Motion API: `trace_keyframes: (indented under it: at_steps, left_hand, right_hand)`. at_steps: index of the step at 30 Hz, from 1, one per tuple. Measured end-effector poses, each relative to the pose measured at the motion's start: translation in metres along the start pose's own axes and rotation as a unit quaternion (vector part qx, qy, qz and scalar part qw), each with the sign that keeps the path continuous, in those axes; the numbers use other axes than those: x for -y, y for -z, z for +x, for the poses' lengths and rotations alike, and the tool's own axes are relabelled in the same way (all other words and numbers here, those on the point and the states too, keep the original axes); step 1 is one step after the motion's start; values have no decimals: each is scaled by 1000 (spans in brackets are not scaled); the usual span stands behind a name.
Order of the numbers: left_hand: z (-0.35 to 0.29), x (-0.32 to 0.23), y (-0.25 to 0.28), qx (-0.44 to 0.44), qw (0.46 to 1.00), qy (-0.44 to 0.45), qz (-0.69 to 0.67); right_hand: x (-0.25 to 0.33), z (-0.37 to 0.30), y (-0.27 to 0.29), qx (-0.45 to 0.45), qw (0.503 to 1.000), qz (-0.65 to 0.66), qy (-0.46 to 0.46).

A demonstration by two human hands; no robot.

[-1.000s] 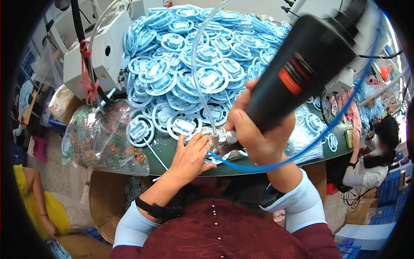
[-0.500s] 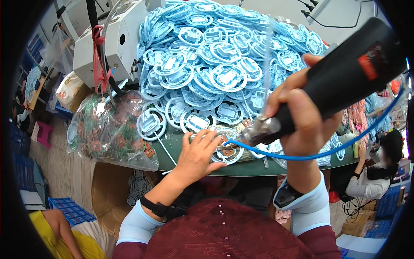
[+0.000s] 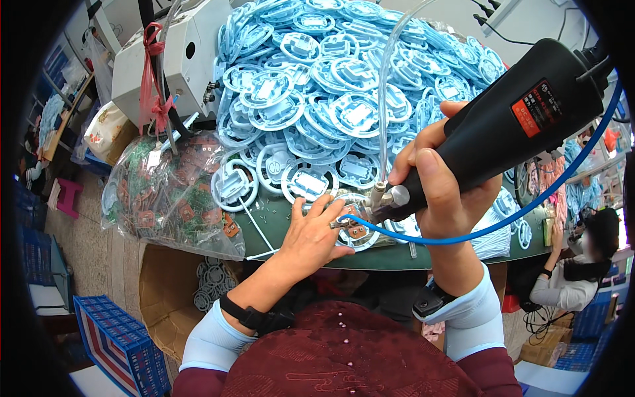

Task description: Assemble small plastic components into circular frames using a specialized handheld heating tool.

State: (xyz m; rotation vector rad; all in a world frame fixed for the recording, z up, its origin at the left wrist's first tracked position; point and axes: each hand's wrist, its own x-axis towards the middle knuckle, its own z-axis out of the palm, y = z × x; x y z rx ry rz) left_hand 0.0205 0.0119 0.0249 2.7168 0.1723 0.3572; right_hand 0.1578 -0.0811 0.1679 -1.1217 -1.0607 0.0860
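Note:
My right hand (image 3: 442, 198) is wrapped round a black electric screwdriver (image 3: 489, 142), tilted with its metal nose down and to the left. A blue hose (image 3: 463, 241) curves away from the nose, and a clear tube (image 3: 385, 86) rises from it. Beneath the nose lies a light-blue plastic ring part (image 3: 368, 245) with a small brown circuit board (image 3: 358, 231) in it. The screwdriver's very tip is hard to make out there. My left hand (image 3: 307, 237) rests with spread fingers at the ring's left side.
Behind my hands rises a big heap of light-blue ring parts (image 3: 354, 116). A clear bag of circuit boards (image 3: 162, 198) lies left, before a white machine box (image 3: 175, 66). A thin white stick (image 3: 259, 228) lies beside my left wrist. Below stand a cardboard box (image 3: 159, 284) and blue crate (image 3: 126, 344).
The screwdriver has tipped lower at its back end, and my right hand has shifted slightly left. The person in yellow at lower left is gone from view, and a blue crate shows there.

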Motion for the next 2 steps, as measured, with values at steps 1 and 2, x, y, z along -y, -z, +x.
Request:
trace_keyframes:
  at_steps: [1, 2]
  left_hand:
    - [0, 0, 0, 2, 1000, -1, 1]
    - [0, 0, -1, 2, 1000, -2, 1]
  right_hand:
    - [0, 0, 0, -1, 1000, -3, -1]
    - [-1, 0, 0, 4, 1000, -2, 3]
